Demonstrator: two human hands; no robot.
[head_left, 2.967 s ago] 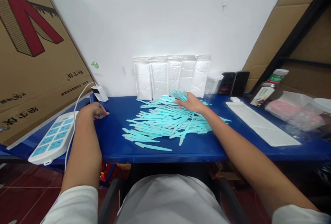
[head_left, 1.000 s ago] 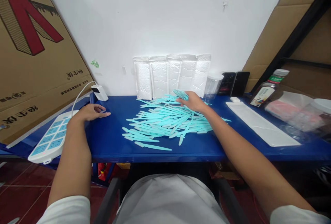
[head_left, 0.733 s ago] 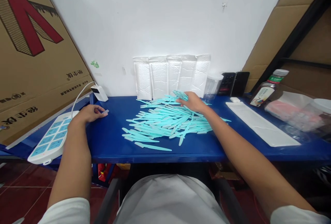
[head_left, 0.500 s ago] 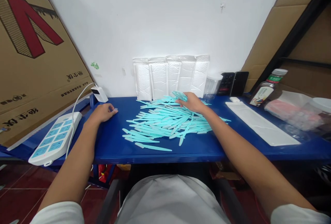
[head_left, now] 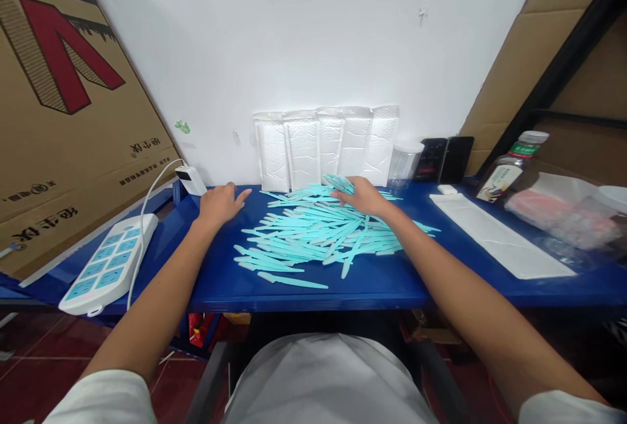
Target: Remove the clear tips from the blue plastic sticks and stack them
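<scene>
A broad heap of turquoise eyebrow razors (head_left: 313, 231) lies loosely crossed on the blue table (head_left: 220, 280). One razor (head_left: 292, 280) rests apart at the heap's front edge. My right hand (head_left: 365, 195) is closed around a small bunch of razors (head_left: 337, 182) over the back of the heap, their ends sticking out to the left. To the left of the heap, my left hand (head_left: 223, 204) lies palm down on the table, thumb stretched out towards the razors and nothing visible in it. Its other fingers are partly hidden behind the back of the hand.
Several white padded mailers (head_left: 304, 149) lean on the wall, and another mailer (head_left: 499, 234) lies flat at right. Beside them stand a clear jar (head_left: 405, 163), two phones (head_left: 455, 159) and a bottle (head_left: 512, 166). A power strip (head_left: 108, 264) and a white charger (head_left: 192, 179) sit left.
My left hand has moved right, nearer the heap, and its thumb has opened outward. My right hand stays at the back of the heap with the bunch of razors.
</scene>
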